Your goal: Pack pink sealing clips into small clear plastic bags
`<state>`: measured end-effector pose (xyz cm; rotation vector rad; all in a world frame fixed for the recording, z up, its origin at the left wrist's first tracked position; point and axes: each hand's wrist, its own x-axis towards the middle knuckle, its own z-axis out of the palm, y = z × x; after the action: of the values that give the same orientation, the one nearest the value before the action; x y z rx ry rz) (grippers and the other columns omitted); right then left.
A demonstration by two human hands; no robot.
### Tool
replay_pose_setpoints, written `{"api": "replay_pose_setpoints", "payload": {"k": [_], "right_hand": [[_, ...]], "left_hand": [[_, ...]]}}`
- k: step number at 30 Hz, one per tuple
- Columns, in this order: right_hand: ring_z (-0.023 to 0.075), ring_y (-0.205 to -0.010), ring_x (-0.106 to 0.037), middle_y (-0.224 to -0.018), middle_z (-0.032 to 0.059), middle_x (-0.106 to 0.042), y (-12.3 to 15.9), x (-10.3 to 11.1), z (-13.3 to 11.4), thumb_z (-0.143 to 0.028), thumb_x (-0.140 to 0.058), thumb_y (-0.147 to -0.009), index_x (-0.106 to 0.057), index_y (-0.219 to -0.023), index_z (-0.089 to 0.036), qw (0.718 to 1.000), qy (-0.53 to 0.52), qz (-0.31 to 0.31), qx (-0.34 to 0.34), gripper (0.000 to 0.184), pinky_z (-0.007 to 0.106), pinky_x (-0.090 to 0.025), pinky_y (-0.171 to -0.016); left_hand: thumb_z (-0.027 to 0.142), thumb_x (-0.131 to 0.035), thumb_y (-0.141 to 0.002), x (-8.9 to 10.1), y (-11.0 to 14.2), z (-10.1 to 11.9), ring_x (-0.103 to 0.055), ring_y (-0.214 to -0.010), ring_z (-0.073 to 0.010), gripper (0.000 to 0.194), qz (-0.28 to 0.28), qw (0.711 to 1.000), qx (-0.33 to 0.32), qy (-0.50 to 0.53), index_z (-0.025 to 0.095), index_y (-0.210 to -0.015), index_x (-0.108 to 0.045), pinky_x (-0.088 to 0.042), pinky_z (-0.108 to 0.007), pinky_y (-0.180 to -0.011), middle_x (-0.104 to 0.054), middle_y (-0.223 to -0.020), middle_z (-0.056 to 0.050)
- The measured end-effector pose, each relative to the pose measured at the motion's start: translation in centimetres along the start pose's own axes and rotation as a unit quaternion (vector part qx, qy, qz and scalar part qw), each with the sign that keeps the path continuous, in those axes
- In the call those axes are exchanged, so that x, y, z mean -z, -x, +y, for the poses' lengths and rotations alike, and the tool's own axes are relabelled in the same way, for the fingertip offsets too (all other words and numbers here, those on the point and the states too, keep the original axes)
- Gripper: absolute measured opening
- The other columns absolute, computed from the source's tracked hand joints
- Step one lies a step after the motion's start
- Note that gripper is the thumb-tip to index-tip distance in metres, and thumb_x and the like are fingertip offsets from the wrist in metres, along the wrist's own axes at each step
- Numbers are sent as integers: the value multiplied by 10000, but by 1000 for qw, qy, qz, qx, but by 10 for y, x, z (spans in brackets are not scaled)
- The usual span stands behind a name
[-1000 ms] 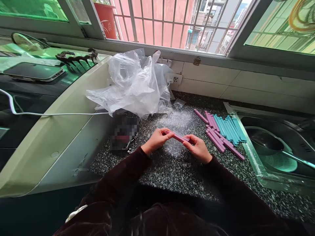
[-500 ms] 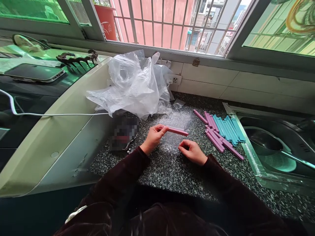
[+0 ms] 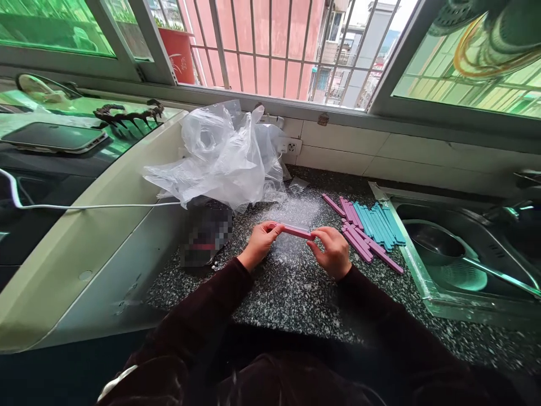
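Between my two hands is a slim pink stick point(image 3: 296, 232), with a clear strip showing along its far side. My left hand point(image 3: 261, 243) pinches its left end, thumb on top. At the right end, the thumb and fingers of my right hand point(image 3: 332, 250) are closed on the tip. The stick is held level above the speckled countertop point(image 3: 291, 299). Right of my right hand lie several similar pink sticks point(image 3: 359, 241) in a loose pile, beside a row of teal sticks point(image 3: 377, 224).
Crumpled clear plastic bags point(image 3: 228, 158) lie at the back left, near a wall socket point(image 3: 291, 146). A blurred-out dark item point(image 3: 205, 234) is left of my left hand. A sink point(image 3: 426, 282) holding a pan point(image 3: 435, 242) is at the right. A pale appliance point(image 3: 97, 248) stands left.
My right hand has come up to the stick and closed on its right end. My left hand keeps its pinch on the other end. The whole view has shifted slightly.
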<state>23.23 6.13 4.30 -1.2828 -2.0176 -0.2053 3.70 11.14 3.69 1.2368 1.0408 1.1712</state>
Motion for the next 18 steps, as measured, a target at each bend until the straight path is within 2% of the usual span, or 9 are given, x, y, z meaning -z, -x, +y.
{"api": "replay_pose_setpoints", "payload": {"k": [4, 9, 13, 16, 18], "right_hand": [[183, -769, -523, -828, 63, -654, -13, 14, 9, -297, -460, -875, -634, -867, -179, 991, 115, -49, 57, 210, 308, -355, -699], [191, -762, -507, -787, 76, -639, -38, 29, 37, -298, -447, -865, -634, -766, -162, 977, 189, -92, 39, 252, 301, -328, -688], [201, -802, -537, -806, 86, -642, -64, 29, 73, -317, -463, -839, -628, -770, -152, 966, 218, -117, -70, 243, 288, -349, -693], [208, -844, -567, -852, 89, -654, -83, 20, 100, -332, -472, -823, -633, -813, -157, 942, 239, -152, -182, 238, 276, -368, -676], [214, -881, -586, -906, 94, -664, -94, 10, 117, -342, -463, -822, -639, -851, -165, 922, 245, -178, -242, 251, 270, -383, -676]], "left_hand": [[567, -656, -567, -15, -11, 5, -330, -497, -70, 443, -17, 1000, 3, 3, 162, -524, -483, -268, -228, -498, -402, -492, 53], [524, -640, -603, -48, -50, 19, -348, -492, -70, 394, -44, 999, 3, 14, 166, -554, -481, -290, -221, -498, -404, -503, 54], [427, -631, -662, -80, -90, 20, -464, -537, -81, 296, -89, 995, 54, 6, 146, -628, -545, -344, -212, -507, -555, -634, -3], [340, -622, -699, -105, -121, 12, -488, -527, -88, 245, -50, 996, 74, -26, 143, -598, -519, -376, -213, -513, -557, -604, -10], [314, -613, -720, -122, -143, 4, -495, -531, -95, 204, -18, 997, 69, -38, 140, -651, -531, -397, -221, -530, -551, -596, -7]]}}
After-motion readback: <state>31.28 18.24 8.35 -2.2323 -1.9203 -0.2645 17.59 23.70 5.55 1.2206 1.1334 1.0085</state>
